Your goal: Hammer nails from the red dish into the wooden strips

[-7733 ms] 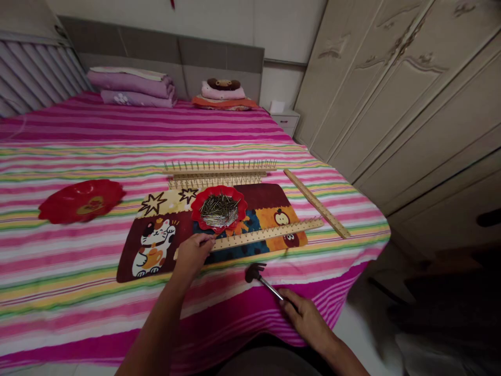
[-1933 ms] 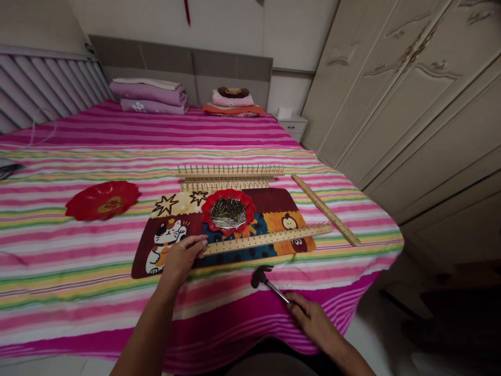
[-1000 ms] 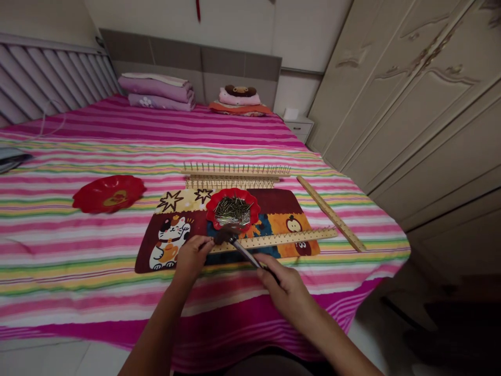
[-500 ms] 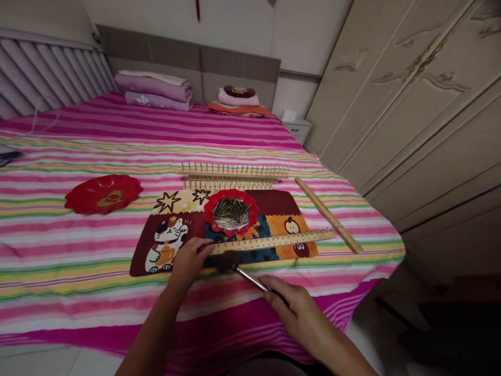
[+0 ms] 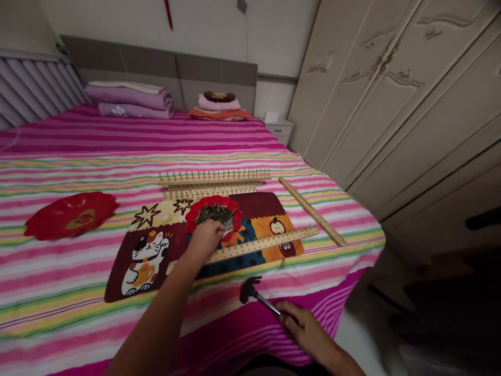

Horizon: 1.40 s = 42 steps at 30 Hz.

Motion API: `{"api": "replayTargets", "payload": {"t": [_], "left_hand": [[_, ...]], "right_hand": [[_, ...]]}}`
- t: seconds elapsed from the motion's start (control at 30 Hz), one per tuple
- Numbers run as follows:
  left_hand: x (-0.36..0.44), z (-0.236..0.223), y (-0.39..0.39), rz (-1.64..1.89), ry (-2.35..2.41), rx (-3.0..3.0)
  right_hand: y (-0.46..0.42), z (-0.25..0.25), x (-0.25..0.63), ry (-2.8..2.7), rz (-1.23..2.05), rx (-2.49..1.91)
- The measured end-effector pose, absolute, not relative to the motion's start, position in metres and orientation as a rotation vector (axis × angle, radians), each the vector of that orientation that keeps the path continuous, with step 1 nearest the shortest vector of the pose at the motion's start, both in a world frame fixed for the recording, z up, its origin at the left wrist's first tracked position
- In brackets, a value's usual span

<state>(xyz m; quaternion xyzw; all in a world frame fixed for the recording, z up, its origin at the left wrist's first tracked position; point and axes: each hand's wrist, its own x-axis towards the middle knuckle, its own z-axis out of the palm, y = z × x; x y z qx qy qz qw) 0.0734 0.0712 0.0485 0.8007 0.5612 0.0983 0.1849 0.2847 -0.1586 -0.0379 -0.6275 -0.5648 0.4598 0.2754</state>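
My left hand (image 5: 207, 239) is at the near rim of a red scalloped bowl (image 5: 190, 225) full of metal nails (image 5: 213, 213). Its fingers are pinched together over the nails; what they hold, if anything, is hidden. A wooden strip (image 5: 262, 244) with a row of holes lies under my left wrist, on a patterned mat (image 5: 117, 279) with a cat figure. A few nails stand at the strip's right end. My right hand (image 5: 309, 330) is wrapped round the handle of a claw hammer (image 5: 250, 291), its dark head over the bed's near edge.
Behind the bowl lie wooden strips (image 5: 215, 179) with upright nails. Another wooden strip (image 5: 313, 211) lies at the right. A red plate (image 5: 70, 214) is at the left. Folded bedding (image 5: 133, 99) sits at the headboard, and wardrobes (image 5: 391, 104) stand along the right.
My left hand has left the strip's left end and moved up to the bowl of nails. My right hand has drawn the hammer away from the strip, toward me. The view has shifted right.
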Motion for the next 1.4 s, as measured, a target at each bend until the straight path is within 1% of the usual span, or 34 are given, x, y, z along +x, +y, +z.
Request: {"api": "replayTargets", "payload": {"t": [0.07, 0.13, 0.27, 0.37, 0.43, 0.53, 0.6, 0.67, 0.77, 0.87, 1.03, 1.27, 1.4], "left_hand": [[0.086, 0.045, 0.083, 0.111, 1.619, 2.262], [0.094, 0.041, 0.091, 0.050, 1.623, 2.254], [0.098, 0.040, 0.095, 0.056, 1.621, 2.237], [0.088, 0.048, 0.090, 0.108, 1.609, 2.206], [0.072, 0.055, 0.083, 0.255, 1.579, 2.124], [0.036, 0.058, 0.066, 0.695, 1.527, 1.859], [0.010, 0.050, 0.053, 0.944, 1.511, 1.615], [-0.010, 0.037, 0.039, 1.057, 1.491, 1.371], [-0.025, 0.015, 0.025, 1.025, 1.459, 1.217], [-0.024, 0.006, 0.020, 0.951, 1.515, 1.232], [-0.019, 0.010, 0.018, 0.914, 1.681, 1.329], [-0.019, 0.010, 0.016, 0.880, 1.768, 1.461], [-0.017, 0.011, 0.012, 0.870, 1.797, 1.564]], "right_hand": [[-0.158, -0.037, 0.284, -1.517, 1.238, -1.679], [-0.157, -0.038, 0.283, -1.523, 1.229, -1.672], [-0.156, -0.040, 0.283, -1.520, 1.248, -1.682], [-0.155, -0.040, 0.283, -1.521, 1.241, -1.696], [-0.155, -0.040, 0.283, -1.517, 1.235, -1.706], [-0.155, -0.040, 0.283, -1.494, 1.260, -1.743], [-0.156, -0.041, 0.283, -1.476, 1.268, -1.765], [-0.156, -0.042, 0.283, -1.473, 1.263, -1.769], [-0.156, -0.044, 0.283, -1.485, 1.241, -1.768], [-0.157, -0.043, 0.282, -1.471, 1.235, -1.785], [-0.157, -0.041, 0.280, -1.472, 1.231, -1.818], [-0.157, -0.047, 0.283, -1.482, 1.215, -1.813], [-0.159, -0.036, 0.273, -1.475, 1.231, -1.769]]}}
